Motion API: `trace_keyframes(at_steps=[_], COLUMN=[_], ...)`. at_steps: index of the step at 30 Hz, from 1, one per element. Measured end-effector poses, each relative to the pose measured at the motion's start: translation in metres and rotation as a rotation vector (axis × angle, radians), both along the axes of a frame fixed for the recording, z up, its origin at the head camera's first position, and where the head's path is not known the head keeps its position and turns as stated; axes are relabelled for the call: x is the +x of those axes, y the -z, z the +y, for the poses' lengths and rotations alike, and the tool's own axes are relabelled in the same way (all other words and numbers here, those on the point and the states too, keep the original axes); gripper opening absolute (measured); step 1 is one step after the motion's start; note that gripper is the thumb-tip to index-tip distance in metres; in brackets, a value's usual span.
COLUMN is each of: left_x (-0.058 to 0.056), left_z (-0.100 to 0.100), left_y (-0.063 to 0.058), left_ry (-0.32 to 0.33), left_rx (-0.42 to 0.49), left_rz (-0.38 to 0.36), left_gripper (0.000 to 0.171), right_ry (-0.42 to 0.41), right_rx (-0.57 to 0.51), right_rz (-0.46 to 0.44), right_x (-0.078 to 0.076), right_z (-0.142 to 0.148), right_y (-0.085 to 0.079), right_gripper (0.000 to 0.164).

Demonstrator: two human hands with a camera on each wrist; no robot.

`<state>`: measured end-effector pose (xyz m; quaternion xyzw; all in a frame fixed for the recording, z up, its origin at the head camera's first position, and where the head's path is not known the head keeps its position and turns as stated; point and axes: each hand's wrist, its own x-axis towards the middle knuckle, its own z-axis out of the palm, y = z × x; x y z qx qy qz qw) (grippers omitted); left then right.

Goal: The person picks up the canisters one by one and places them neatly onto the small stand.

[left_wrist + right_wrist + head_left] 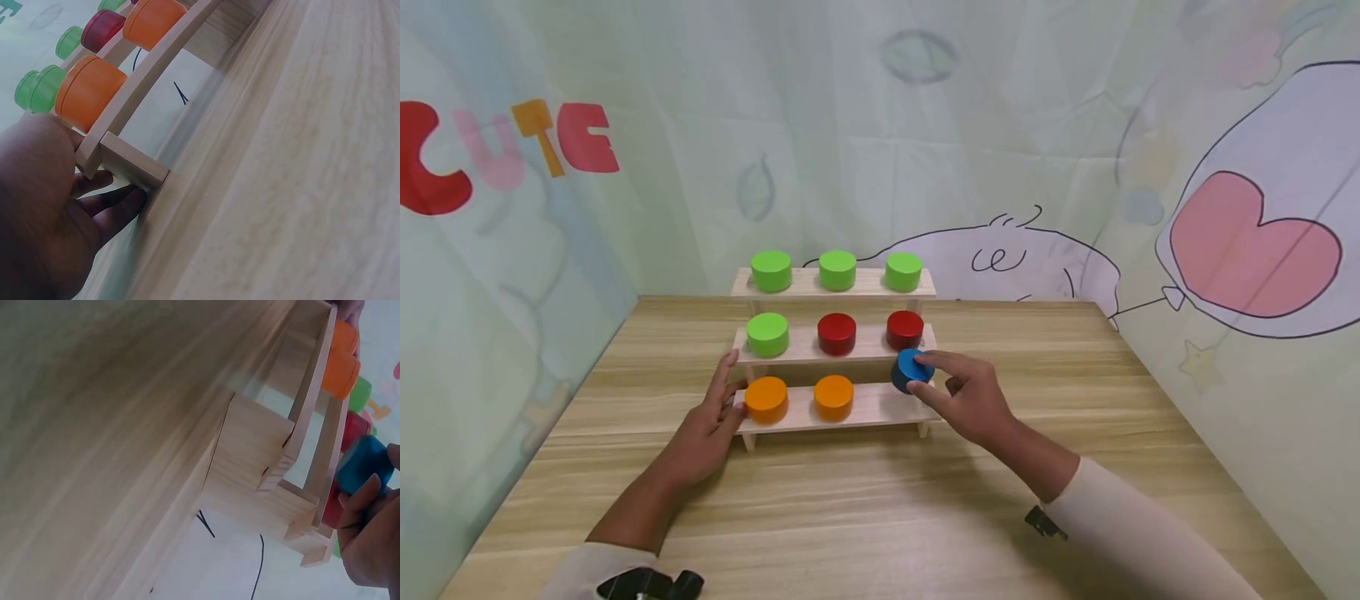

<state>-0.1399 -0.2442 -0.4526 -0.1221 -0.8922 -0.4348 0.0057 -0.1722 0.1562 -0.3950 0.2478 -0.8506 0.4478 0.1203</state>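
My right hand (pixel 977 404) pinches a small blue round lidded tub (pixel 910 372) between thumb and fingers. It is held tilted just over the right end of the bottom shelf of a three-step wooden rack (pixel 872 404); the right wrist view shows the blue tub (pixel 364 464) apart from the shelf. At the rack's left end, my left hand (pixel 703 437) grips the bottom step, its fingers (pixel 119 212) by the end support. Beside that thumb sits an orange tub (pixel 766 400), with a second orange tub (pixel 833 397) to its right.
On the middle step stand a green tub (pixel 767 335) and two red tubs, one red tub (pixel 837 334) in the centre. Three green tubs, including a green tub (pixel 837 271), line the top step. A printed curtain (pixel 865 167) hangs behind the wooden table (pixel 850 517).
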Motion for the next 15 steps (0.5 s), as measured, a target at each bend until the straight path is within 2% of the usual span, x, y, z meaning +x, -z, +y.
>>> trace_keyframes(at_steps=[8, 15], left_x=[0.0, 0.0], left_z=[0.0, 0.0], left_y=[0.0, 0.0], left_ry=[-0.005, -0.001], left_rx=[-0.002, -0.003], left_rz=[-0.004, -0.004], left_gripper=[0.079, 0.078], right_ry=[0.027, 0.061], right_rx=[0.073, 0.103], right_rz=[-0.249, -0.318], right_x=[0.0, 0.0], right_z=[-0.006, -0.008], right_y=[0.004, 0.012], right_gripper=[0.052, 0.054])
